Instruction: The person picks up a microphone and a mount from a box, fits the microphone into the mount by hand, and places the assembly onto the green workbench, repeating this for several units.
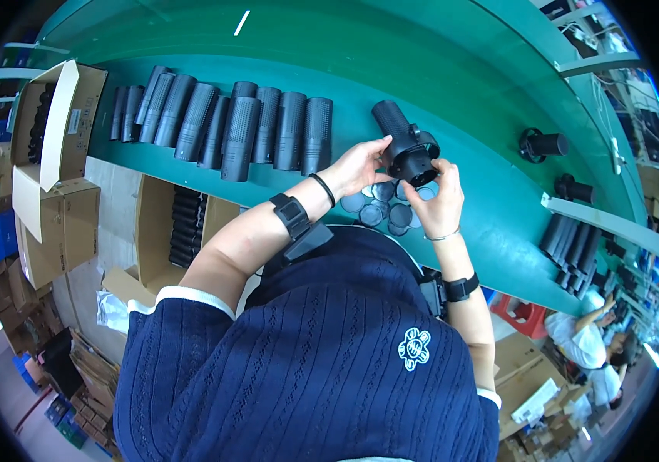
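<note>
A black cylindrical housing [393, 122] with a textured body and a wider ringed end lies tilted between my hands above the green bench. My left hand [360, 168] grips its side from the left, thumb and fingers on the body. At the right, my right hand [441, 202] has thumb and fingers on the rim of the wide end. Its open mouth faces toward me. Beneath and in front of the hands lies a loose group of dark and greyish round discs [372, 213], partly hidden by the hands and housing.
Black textured cylinders [241, 138] stand in a row across the bench's left side. At the right are two ringed housings [549, 145] and a stack of black tubes [572, 246]. Cardboard boxes [75, 115] stand at the left; a red stool [520, 314] and other people are lower right.
</note>
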Available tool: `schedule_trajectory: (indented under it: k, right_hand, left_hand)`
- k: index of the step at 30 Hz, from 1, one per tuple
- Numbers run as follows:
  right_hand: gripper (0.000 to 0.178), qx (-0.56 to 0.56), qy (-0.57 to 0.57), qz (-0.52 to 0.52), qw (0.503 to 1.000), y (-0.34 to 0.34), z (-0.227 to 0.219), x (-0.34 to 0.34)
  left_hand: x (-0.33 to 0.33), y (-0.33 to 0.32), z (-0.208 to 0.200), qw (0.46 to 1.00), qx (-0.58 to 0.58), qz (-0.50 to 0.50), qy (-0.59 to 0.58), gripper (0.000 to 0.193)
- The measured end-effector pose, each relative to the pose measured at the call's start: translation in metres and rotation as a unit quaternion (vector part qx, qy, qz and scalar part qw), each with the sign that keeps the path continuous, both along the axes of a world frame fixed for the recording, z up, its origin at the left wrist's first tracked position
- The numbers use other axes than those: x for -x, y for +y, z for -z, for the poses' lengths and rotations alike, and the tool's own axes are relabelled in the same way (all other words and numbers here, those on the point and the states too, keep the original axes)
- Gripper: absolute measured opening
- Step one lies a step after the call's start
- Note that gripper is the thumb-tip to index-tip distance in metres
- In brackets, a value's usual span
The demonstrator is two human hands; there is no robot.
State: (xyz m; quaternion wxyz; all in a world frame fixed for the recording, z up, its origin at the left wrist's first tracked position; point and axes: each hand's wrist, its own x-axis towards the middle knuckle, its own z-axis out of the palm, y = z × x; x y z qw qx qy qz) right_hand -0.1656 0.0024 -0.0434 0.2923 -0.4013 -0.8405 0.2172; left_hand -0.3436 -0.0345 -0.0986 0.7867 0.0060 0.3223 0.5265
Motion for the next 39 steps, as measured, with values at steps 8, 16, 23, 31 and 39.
schedule_trajectory:
  k: [8,16,23,31,39]
  right_hand:
    - [0.033,0.28,0.123,0.125,0.944,0.018,0.01,-0.004]
    - [0.025,0.401,0.191,0.177,0.879,0.018,0.021,-0.005]
    - [0.03,0.571,0.347,0.208,0.714,0.019,0.004,0.004]
    - [0.043,0.601,0.319,0.188,0.708,0.013,-0.004,0.01]
    - [0.052,0.562,0.362,0.006,0.743,0.011,0.03,-0.017]
  left_hand:
    - [-0.002,0.001,-0.004,0.997,-0.009,0.025,0.075,0.02]
    - [-0.004,0.001,0.0,0.992,0.015,0.007,0.123,0.019]
    - [-0.002,0.006,0.011,0.994,0.064,0.013,0.083,0.036]
    - [-0.007,0.013,0.006,0.997,0.041,-0.013,-0.066,0.046]
    - [-0.008,0.012,-0.03,0.98,-0.021,-0.07,0.186,0.04]
